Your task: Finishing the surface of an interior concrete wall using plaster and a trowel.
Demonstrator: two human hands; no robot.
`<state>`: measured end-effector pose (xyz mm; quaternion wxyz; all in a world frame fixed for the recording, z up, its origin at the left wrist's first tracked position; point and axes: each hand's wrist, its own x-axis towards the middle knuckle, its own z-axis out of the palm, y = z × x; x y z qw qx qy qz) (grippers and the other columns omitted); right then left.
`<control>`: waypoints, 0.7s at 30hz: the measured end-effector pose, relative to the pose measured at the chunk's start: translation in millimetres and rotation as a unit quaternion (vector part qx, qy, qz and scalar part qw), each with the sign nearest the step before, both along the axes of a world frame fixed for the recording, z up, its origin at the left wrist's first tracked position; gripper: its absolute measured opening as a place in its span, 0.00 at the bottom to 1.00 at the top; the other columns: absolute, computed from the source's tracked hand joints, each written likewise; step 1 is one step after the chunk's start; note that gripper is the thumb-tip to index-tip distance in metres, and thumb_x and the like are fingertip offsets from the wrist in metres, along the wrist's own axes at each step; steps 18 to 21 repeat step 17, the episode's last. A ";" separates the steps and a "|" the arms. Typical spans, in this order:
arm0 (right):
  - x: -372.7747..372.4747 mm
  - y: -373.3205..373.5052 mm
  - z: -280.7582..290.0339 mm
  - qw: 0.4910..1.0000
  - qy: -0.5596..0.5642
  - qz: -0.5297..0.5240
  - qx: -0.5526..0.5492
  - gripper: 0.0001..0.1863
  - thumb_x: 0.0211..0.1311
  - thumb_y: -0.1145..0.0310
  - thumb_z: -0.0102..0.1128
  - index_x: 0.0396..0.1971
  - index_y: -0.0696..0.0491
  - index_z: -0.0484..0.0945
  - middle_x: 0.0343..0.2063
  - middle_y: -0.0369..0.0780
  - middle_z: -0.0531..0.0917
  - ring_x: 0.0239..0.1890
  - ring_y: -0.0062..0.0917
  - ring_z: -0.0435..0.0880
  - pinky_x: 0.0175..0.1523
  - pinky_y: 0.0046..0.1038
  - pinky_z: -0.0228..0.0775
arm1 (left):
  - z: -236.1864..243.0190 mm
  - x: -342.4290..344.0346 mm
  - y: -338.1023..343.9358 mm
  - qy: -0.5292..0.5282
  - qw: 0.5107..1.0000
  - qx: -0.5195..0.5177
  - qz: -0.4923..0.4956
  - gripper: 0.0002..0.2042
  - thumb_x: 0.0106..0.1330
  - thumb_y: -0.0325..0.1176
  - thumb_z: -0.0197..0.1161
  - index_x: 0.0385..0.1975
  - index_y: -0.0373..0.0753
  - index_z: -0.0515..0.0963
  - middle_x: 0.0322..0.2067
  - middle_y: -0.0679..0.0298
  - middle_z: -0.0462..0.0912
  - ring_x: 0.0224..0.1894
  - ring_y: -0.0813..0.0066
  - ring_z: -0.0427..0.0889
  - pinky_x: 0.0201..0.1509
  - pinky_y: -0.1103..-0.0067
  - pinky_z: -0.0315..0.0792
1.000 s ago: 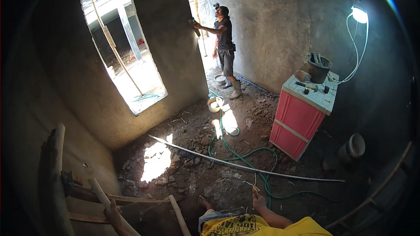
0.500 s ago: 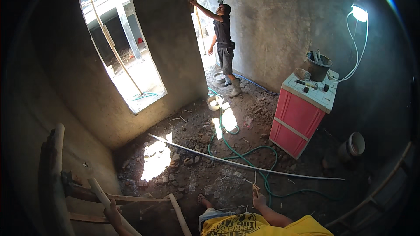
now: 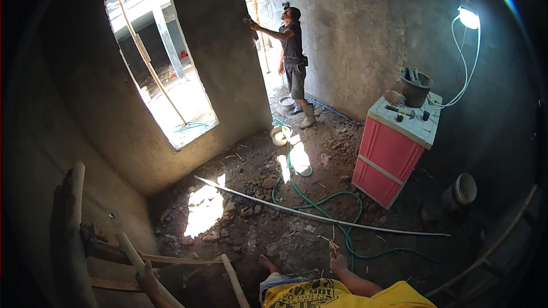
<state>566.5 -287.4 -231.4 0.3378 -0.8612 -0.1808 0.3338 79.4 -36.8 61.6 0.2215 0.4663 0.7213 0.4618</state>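
Note:
At the lower left, my left hand (image 3: 147, 280) is closed around a pale wooden pole (image 3: 130, 252) that slants up beside a timber frame. My right hand (image 3: 338, 262) is raised in front of my yellow shirt (image 3: 302, 294), low and right of the middle. Its fingers are pinched together at a thin white stick (image 3: 324, 238), too small to make out more exactly. Another wooden pole (image 3: 233, 276) leans between my left hand and my bare foot (image 3: 266, 262).
A co-worker (image 3: 294, 51) stands by the doorway, hands at the wall's edge. A white pipe (image 3: 319, 215) and a green hose (image 3: 314, 202) cross the rubble floor. A pink cabinet (image 3: 383, 157) carries a bucket (image 3: 415, 88) and tools. A lit lamp (image 3: 469, 18) hangs right.
The co-worker's raised arm has come lower along the wall's edge, and the other arm has shifted slightly. My own hands have hardly moved.

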 end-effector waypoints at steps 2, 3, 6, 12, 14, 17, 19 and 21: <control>1.6 1.3 12.9 0.997 0.041 0.021 -0.059 0.23 0.63 0.55 0.38 0.48 0.58 0.69 0.43 0.51 0.75 0.48 0.42 0.72 0.49 0.36 0.63 | -5.8 -7.1 2.5 0.006 1.000 0.000 -0.002 0.17 0.57 0.42 0.59 0.16 0.36 0.68 0.10 0.67 0.67 0.11 0.79 0.67 0.17 0.81 0.63; 2.2 -0.2 6.6 0.997 0.040 0.019 -0.059 0.23 0.63 0.55 0.38 0.48 0.58 0.69 0.43 0.51 0.75 0.48 0.42 0.72 0.49 0.36 0.63 | -7.8 -8.1 4.1 0.013 1.000 0.000 -0.006 0.18 0.57 0.44 0.59 0.13 0.37 0.68 0.09 0.68 0.67 0.11 0.79 0.67 0.17 0.80 0.63; 2.0 -1.5 -3.9 0.999 0.026 0.008 -0.034 0.23 0.63 0.55 0.38 0.49 0.57 0.68 0.43 0.50 0.74 0.47 0.42 0.72 0.48 0.37 0.64 | -7.2 -6.4 4.8 0.007 1.000 0.001 -0.006 0.19 0.57 0.44 0.59 0.11 0.38 0.67 0.09 0.68 0.67 0.11 0.79 0.67 0.17 0.81 0.63; -1.3 -0.2 20.3 1.000 0.018 0.012 -0.016 0.23 0.63 0.55 0.38 0.48 0.57 0.69 0.42 0.50 0.75 0.45 0.41 0.73 0.46 0.37 0.64 | -3.8 -0.8 3.4 0.003 1.000 0.006 0.018 0.20 0.56 0.44 0.59 0.11 0.37 0.66 0.08 0.68 0.66 0.11 0.78 0.67 0.17 0.80 0.62; 1.3 -0.9 12.1 0.999 0.044 -0.002 -0.016 0.23 0.63 0.54 0.39 0.48 0.56 0.69 0.42 0.50 0.75 0.45 0.41 0.73 0.47 0.36 0.64 | -4.6 -1.9 3.9 0.012 1.000 0.003 0.009 0.19 0.56 0.44 0.60 0.12 0.37 0.67 0.09 0.68 0.66 0.11 0.78 0.67 0.17 0.80 0.63; 2.9 -0.9 13.8 0.998 0.060 0.003 -0.036 0.24 0.62 0.53 0.41 0.50 0.55 0.68 0.44 0.49 0.74 0.47 0.39 0.72 0.49 0.36 0.63 | -5.5 -9.1 5.0 0.012 0.999 -0.017 -0.024 0.16 0.57 0.43 0.58 0.21 0.34 0.70 0.11 0.66 0.69 0.12 0.78 0.68 0.19 0.78 0.65; 2.9 -0.9 13.8 0.998 0.060 0.003 -0.036 0.24 0.62 0.53 0.41 0.50 0.55 0.68 0.44 0.49 0.74 0.47 0.39 0.72 0.49 0.36 0.63 | -5.5 -9.1 5.0 0.012 0.999 -0.017 -0.024 0.16 0.57 0.43 0.58 0.21 0.34 0.70 0.11 0.66 0.69 0.12 0.78 0.68 0.19 0.78 0.65; 2.9 -0.9 13.8 0.998 0.060 0.003 -0.036 0.24 0.62 0.53 0.41 0.50 0.55 0.68 0.44 0.49 0.74 0.47 0.39 0.72 0.49 0.36 0.63 | -5.5 -9.1 5.0 0.012 0.999 -0.017 -0.024 0.16 0.57 0.43 0.58 0.21 0.34 0.70 0.11 0.66 0.69 0.12 0.78 0.68 0.19 0.78 0.65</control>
